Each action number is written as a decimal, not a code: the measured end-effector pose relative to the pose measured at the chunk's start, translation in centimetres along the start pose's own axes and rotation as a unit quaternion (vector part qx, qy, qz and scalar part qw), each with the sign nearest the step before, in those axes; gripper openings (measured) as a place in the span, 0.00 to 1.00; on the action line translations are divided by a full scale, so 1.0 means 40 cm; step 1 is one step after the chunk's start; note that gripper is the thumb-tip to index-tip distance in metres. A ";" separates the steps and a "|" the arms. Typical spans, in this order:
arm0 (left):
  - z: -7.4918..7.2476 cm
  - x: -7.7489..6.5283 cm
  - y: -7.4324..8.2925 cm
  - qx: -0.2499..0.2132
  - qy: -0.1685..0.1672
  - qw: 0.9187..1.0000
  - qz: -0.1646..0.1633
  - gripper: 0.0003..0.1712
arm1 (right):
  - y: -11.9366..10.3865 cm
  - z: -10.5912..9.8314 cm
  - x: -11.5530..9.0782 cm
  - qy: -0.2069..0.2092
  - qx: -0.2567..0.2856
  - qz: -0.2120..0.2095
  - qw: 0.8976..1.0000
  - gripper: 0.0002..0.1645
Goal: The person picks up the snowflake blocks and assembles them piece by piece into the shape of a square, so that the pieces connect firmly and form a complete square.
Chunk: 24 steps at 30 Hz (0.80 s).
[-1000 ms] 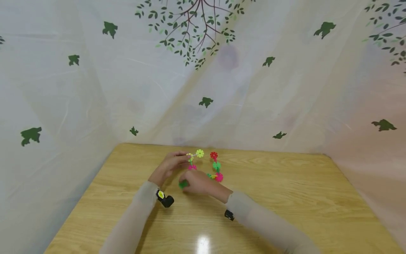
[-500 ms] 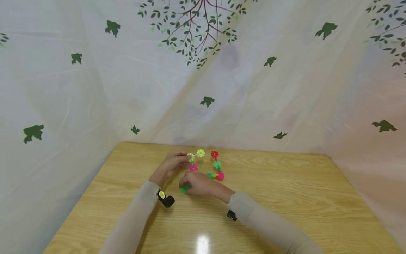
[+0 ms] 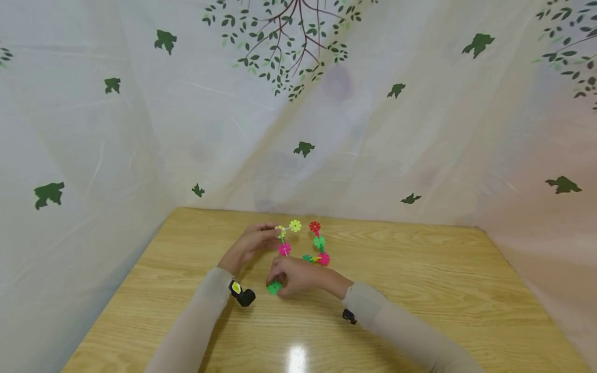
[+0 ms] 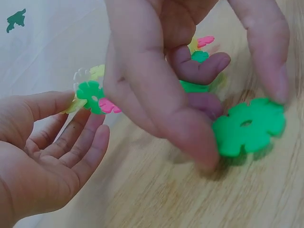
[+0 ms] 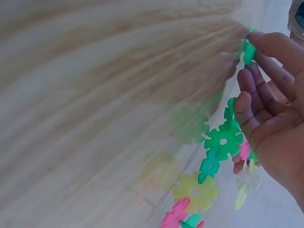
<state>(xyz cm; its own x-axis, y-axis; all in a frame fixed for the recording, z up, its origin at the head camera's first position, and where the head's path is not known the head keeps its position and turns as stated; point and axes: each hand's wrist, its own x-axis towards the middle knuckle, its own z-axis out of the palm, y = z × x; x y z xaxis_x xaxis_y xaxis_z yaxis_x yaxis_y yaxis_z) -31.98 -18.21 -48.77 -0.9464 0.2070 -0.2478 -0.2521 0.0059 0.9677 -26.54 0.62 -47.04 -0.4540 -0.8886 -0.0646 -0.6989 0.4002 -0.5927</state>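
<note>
A chain of notched plastic snowflake discs curves over the table, with a yellow disc and a red disc at its far ends. My left hand pinches another yellow disc at the chain's left side between thumb and fingers. Below that, a pink disc shows just beyond my right hand. Thumb and forefinger of the right hand pinch a single green disc by its edges, close over the wood. The right hand hides the near stretch of the chain in the head view.
The wooden table reaches back to a pale cloth printed with leaves and birds, which hangs behind and at both sides. The chain's right side, with a pink disc, lies just past the right hand.
My right hand has drawn back a little toward me with the green disc, which now shows more fully. The left hand stays put on the chain.
</note>
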 end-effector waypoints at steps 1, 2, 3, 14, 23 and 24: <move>0.001 0.000 -0.002 -0.002 -0.002 1.000 -0.001 0.21 | 0.001 0.001 -0.002 -0.001 0.001 0.000 1.000 0.18; 0.002 0.001 -0.003 -0.005 -0.006 1.000 -0.002 0.21 | 0.002 0.003 -0.005 0.000 0.003 -0.001 1.000 0.18; 0.003 0.001 -0.005 -0.011 -0.011 1.000 -0.003 0.21 | 0.004 0.004 -0.007 0.001 0.005 -0.003 1.000 0.17; 0.019 0.008 -0.018 -0.071 -0.053 0.996 0.000 0.10 | 0.027 0.003 -0.036 0.028 0.072 -0.061 0.995 0.09; 0.042 0.015 -0.014 -0.067 -0.043 0.997 -0.014 0.26 | 0.047 -0.040 -0.075 0.031 0.148 0.004 0.988 0.11; 0.047 0.016 -0.013 -0.067 -0.038 0.997 -0.015 0.26 | 0.051 -0.048 -0.081 0.033 0.154 0.004 0.988 0.11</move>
<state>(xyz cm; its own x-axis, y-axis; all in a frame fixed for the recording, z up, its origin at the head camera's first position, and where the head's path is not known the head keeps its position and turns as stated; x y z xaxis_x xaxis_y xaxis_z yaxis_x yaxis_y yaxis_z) -32.06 -16.24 -49.35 -0.9210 0.2827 -0.2681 -0.3104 -0.1167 0.9434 -27.56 4.74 -46.50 -0.5019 -0.8646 -0.0236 -0.4987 0.3115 -0.8089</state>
